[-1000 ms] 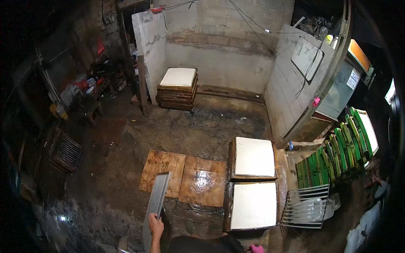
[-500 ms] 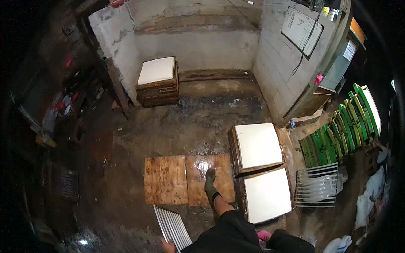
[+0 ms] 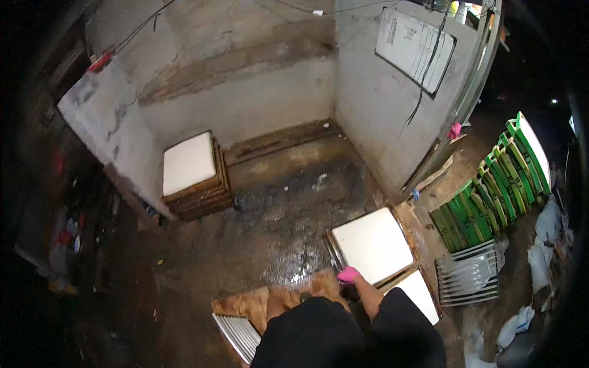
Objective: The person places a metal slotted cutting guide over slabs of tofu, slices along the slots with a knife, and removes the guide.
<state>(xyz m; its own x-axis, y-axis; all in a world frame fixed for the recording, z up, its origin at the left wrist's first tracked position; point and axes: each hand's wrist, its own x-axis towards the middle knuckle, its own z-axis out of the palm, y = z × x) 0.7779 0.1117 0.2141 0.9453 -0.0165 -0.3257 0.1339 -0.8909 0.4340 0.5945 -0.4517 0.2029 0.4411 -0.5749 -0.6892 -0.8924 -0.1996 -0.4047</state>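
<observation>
My right hand [image 3: 348,274], in a pink glove, is closed at the near left corner of a wood-edged stack with a white slab [image 3: 374,244] on top. What its fingers grip is hidden. Just below, a second white slab [image 3: 419,297] is partly covered by my dark clothing. A slatted metal rack [image 3: 238,336] leans at the bottom edge, left of my body. At its lower end only a sliver of my left hand [image 3: 245,365] shows, with the fingers out of sight. Brown wooden boards [image 3: 245,302] lie on the floor in front of me.
Another wooden stack with a white slab [image 3: 189,163] stands by the back left wall. Green-edged trays [image 3: 491,184] lean in a row at right, beside a second slatted rack [image 3: 467,275]. The floor [image 3: 288,214] looks wet.
My gloved right hand has come forward from beside my body to the stack's corner. The view has shifted and turned, and my body now leans over the boards, covering more of them.
</observation>
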